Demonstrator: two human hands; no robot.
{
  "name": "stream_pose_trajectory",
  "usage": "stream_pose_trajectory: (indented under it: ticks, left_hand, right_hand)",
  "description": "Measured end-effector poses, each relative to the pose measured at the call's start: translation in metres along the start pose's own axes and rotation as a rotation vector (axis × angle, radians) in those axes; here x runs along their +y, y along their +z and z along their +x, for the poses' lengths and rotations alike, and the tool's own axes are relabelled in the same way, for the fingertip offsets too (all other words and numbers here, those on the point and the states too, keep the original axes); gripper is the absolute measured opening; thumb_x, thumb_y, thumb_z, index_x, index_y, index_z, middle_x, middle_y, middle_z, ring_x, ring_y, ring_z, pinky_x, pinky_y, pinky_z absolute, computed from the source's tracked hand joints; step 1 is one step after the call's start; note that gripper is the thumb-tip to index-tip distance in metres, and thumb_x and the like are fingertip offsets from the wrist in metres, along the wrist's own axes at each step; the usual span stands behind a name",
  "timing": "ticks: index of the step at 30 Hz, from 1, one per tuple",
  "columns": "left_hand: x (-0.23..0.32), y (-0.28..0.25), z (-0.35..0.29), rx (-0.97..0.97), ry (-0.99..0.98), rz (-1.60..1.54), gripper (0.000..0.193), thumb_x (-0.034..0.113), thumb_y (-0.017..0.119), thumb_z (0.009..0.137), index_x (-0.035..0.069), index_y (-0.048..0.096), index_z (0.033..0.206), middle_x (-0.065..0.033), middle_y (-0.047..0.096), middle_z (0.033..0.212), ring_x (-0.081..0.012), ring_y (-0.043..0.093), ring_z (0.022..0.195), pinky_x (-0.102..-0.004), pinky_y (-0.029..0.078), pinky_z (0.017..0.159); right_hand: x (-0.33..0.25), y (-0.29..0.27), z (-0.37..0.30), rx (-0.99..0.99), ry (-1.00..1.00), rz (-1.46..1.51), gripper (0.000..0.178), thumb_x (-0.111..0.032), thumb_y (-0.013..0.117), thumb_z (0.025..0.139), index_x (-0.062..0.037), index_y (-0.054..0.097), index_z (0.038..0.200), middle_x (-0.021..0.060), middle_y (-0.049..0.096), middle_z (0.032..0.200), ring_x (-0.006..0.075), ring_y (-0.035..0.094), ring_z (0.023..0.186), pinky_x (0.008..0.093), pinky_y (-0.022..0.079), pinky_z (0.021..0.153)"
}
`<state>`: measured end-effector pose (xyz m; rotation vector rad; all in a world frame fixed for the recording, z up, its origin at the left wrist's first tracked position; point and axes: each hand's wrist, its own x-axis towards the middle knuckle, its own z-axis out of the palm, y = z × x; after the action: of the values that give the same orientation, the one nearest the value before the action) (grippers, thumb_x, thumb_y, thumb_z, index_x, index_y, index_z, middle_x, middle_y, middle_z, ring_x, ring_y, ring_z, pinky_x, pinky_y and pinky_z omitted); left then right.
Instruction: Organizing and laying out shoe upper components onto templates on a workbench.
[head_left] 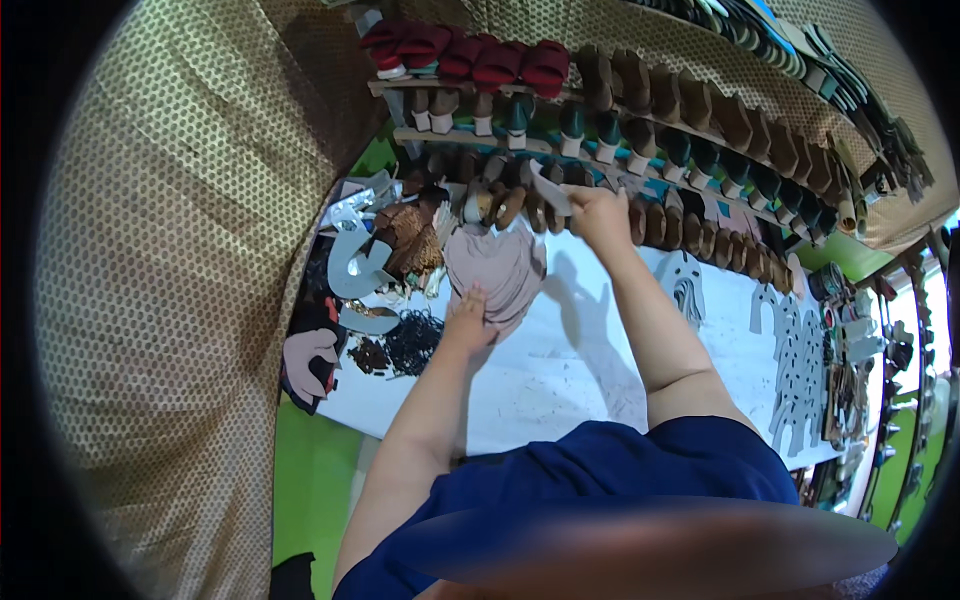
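A fanned pile of thin, pale pink cut pieces point(497, 265) lies on the white tabletop. My left hand point(472, 320) rests flat on the pile's lower left side, its fingers stretched out. Raised above the table's far side, my right hand point(601, 216) pinches one pale, curved cut piece point(549, 188) that sticks out to the left of the fingers. Both forearms reach forward from the lower edge, and the right one casts a shadow on the table.
Shoe lasts point(690, 100) and red slippers point(500, 62) line the racks behind the table. At the left are grey curved pieces point(352, 268), brown material point(408, 235) and black loops point(414, 342). Perforated grey cutouts point(797, 365) lie at the right. A patterned curtain point(180, 300) hangs at the left.
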<state>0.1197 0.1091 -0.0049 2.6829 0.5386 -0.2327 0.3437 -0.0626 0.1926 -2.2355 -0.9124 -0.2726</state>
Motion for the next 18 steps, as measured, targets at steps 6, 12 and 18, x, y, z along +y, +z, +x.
stream_pose_trajectory:
  ticks: [6, 12, 18]
  left_hand:
    - [-0.017, 0.017, -0.109, 0.236, 0.026, 0.121, 0.086, 0.034, 0.064, 0.087, 0.005, 0.022, 0.155, -0.0166, 0.021, 0.163, -0.0354, 0.018, 0.151, -0.06, 0.006, 0.119]
    - [-0.066, 0.062, -0.207, 0.136, -0.138, 0.096, 0.087, 0.038, 0.064, 0.086, 0.005, 0.022, 0.155, -0.0171, 0.016, 0.164, -0.0384, 0.013, 0.151, -0.0636, 0.003, 0.117]
    - [-0.068, 0.062, -0.216, 0.166, -0.185, 0.082, 0.086, 0.042, 0.063, 0.087, 0.009, 0.023, 0.156, -0.016, 0.014, 0.165, -0.0377, 0.014, 0.151, -0.0633, 0.008, 0.117]
  right_hand:
    - [0.016, 0.05, -0.161, -0.327, -0.544, -0.165, 0.035, -0.014, 0.06, 0.085, -0.0325, 0.07, 0.113, -0.0053, 0.071, 0.107, 0.022, 0.059, 0.121, 0.0754, 0.01, 0.111]
    - [0.102, 0.084, -0.316, -0.541, -0.675, 0.043, 0.028, -0.021, 0.068, 0.086, -0.028, 0.07, 0.113, -0.0059, 0.07, 0.116, 0.0171, 0.058, 0.124, 0.0731, 0.012, 0.113]
    - [0.089, 0.064, -0.339, -0.544, -0.454, -0.05, 0.027, -0.026, 0.07, 0.086, -0.0274, 0.07, 0.113, -0.0045, 0.068, 0.123, 0.0164, 0.057, 0.127, 0.0701, 0.016, 0.114]
